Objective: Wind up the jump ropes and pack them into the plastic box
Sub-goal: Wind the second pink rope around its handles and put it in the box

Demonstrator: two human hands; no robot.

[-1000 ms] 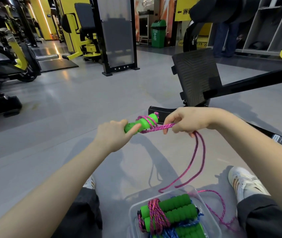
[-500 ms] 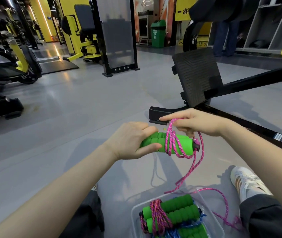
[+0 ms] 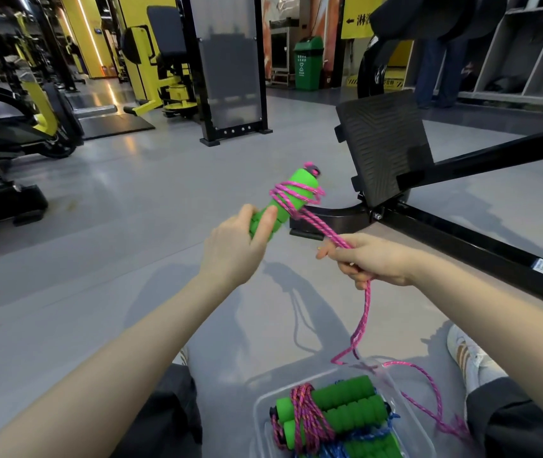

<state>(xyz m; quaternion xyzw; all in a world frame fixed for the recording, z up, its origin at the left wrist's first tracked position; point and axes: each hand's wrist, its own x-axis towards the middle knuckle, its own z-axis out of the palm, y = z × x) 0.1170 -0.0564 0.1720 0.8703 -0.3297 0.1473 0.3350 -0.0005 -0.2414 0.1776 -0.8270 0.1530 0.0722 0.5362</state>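
Note:
My left hand (image 3: 234, 247) grips the lower end of green foam jump-rope handles (image 3: 291, 196), tilted up and to the right. Pink rope (image 3: 296, 193) is wound several times around their upper half. My right hand (image 3: 371, 261) is shut on the loose pink rope (image 3: 364, 312), which runs taut from the handles, then hangs down to the floor by my right knee. At the bottom, a clear plastic box (image 3: 265, 403) holds a wound pink rope with green handles (image 3: 339, 408) and a blue rope (image 3: 362, 449) beneath it.
I sit on a grey gym floor, knees either side of the box, a white shoe (image 3: 468, 355) at right. A black machine with a footplate (image 3: 382, 143) and long rail (image 3: 461, 236) stands just ahead. Yellow machines (image 3: 161, 77) and a green bin (image 3: 308, 62) lie farther back.
The handles swung from lying level to pointing up and right. My right hand dropped from above them to below right, pulling the rope taut, and more turns now sit on the handles.

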